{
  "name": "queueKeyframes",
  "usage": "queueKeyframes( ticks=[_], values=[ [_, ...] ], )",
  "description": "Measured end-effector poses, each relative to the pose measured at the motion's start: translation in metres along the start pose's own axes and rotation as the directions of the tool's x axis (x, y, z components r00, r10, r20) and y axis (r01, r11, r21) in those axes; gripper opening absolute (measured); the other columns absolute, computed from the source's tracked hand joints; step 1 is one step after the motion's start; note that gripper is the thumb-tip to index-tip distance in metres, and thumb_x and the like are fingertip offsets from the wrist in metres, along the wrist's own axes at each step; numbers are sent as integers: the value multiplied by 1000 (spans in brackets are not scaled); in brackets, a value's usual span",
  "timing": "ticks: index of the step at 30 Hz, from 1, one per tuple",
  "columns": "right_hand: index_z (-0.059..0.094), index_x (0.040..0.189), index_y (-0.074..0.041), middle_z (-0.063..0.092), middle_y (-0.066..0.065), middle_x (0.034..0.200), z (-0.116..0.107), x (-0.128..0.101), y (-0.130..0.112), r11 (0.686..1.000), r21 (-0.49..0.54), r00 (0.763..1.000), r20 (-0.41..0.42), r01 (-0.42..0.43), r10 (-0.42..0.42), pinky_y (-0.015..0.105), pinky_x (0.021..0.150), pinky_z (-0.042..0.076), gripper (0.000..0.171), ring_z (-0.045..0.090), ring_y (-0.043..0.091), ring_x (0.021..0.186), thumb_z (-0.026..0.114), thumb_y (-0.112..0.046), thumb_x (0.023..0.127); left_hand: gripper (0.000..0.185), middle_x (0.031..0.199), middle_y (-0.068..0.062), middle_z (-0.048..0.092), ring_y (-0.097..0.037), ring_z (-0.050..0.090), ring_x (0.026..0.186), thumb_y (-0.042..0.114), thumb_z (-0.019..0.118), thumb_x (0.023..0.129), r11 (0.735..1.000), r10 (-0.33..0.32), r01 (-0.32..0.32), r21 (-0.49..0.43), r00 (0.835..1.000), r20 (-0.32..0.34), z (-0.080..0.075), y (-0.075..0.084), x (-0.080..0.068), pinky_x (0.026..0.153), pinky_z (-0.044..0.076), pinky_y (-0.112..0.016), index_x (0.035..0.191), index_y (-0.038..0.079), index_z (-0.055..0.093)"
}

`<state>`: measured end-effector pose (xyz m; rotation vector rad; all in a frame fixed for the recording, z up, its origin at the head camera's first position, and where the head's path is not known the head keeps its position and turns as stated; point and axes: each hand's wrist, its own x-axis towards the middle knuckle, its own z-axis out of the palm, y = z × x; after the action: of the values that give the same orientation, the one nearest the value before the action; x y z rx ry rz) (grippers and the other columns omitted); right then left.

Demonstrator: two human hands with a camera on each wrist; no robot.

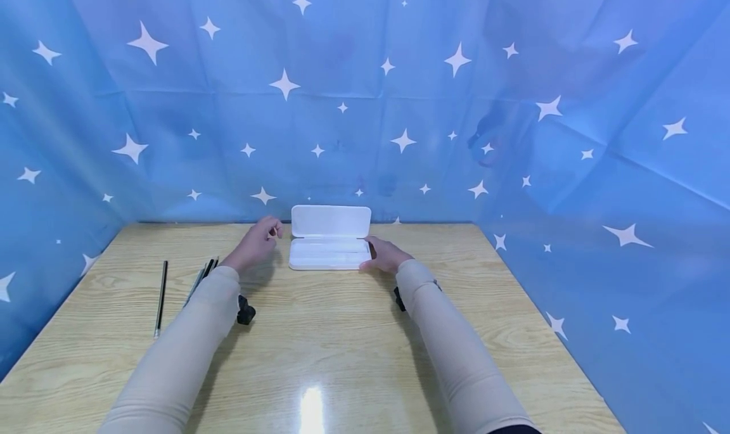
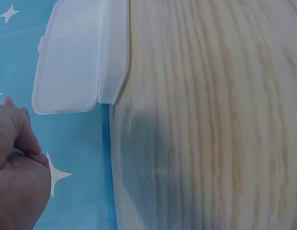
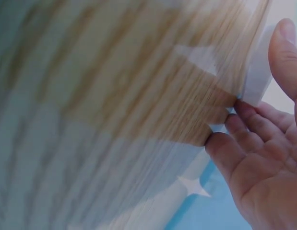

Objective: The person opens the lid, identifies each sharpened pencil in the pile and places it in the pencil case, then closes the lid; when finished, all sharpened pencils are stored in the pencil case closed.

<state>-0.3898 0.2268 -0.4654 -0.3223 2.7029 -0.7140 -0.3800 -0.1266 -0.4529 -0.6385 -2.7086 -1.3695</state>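
Observation:
A white hinged pencil case (image 1: 329, 253) sits at the back of the table, its lid (image 1: 331, 221) raised against the curtain. My right hand (image 1: 389, 256) holds the case's right end, thumb at the front corner and fingers toward the back. In the right wrist view the thumb stands apart from the fingers, with the case's white edge (image 3: 261, 72) beside them. Just left of the case, my left hand (image 1: 256, 244) hovers with loosely curled fingers and nothing visible in them. The left wrist view shows this hand (image 2: 18, 167) apart from the open lid (image 2: 69, 57).
A dark pencil (image 1: 162, 298) lies alone on the left of the wooden table (image 1: 319, 332). Several more pencils (image 1: 206, 270) lie beside it, partly hidden by my left forearm. A blue curtain with white stars (image 1: 342, 123) hangs behind the table and along its sides.

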Motion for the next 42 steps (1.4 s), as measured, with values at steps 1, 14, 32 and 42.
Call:
queueKeyframes(
  ticks=[1, 14, 32, 42],
  values=[
    [25, 162, -16, 32, 9, 164, 0, 0, 0, 1000, -2, 1000, 2, -4, 4, 48, 119, 30, 88, 30, 29, 150, 74, -40, 93, 25, 115, -16, 49, -37, 47, 113, -17, 41, 85, 1000, -8, 8, -5, 1000, -3, 0, 0, 0, 94, 43, -50, 103, -3, 51],
    [28, 161, -17, 36, 7, 162, 0, 2, 3, 1000, 24, 1000, 1, 1, -1, 48, 119, 31, 85, 33, 29, 148, 75, -38, 93, 30, 122, -20, 59, -31, 55, 108, 19, 50, 107, 998, -47, 45, -53, 998, -40, -25, -1, -15, 90, 46, -44, 131, 2, 53],
    [26, 161, -16, 36, 8, 161, 1, 0, 2, 999, 34, 1000, 6, -1, 1, 48, 118, 32, 84, 33, 29, 148, 73, -37, 94, 44, 125, -30, 60, -44, 62, 107, 35, 50, 108, 989, -145, 146, -36, 989, 32, -62, -18, -40, 80, 59, -51, 138, 2, 50],
    [27, 160, -16, 40, 9, 159, 0, -1, 0, 999, 39, 1000, 3, -2, 2, 48, 117, 34, 83, 36, 29, 146, 73, -34, 94, 49, 124, -28, 58, -43, 60, 107, 38, 47, 109, 986, -162, 163, -36, 986, 26, -75, -26, -57, 79, 59, -50, 140, 0, 48]
  ],
)
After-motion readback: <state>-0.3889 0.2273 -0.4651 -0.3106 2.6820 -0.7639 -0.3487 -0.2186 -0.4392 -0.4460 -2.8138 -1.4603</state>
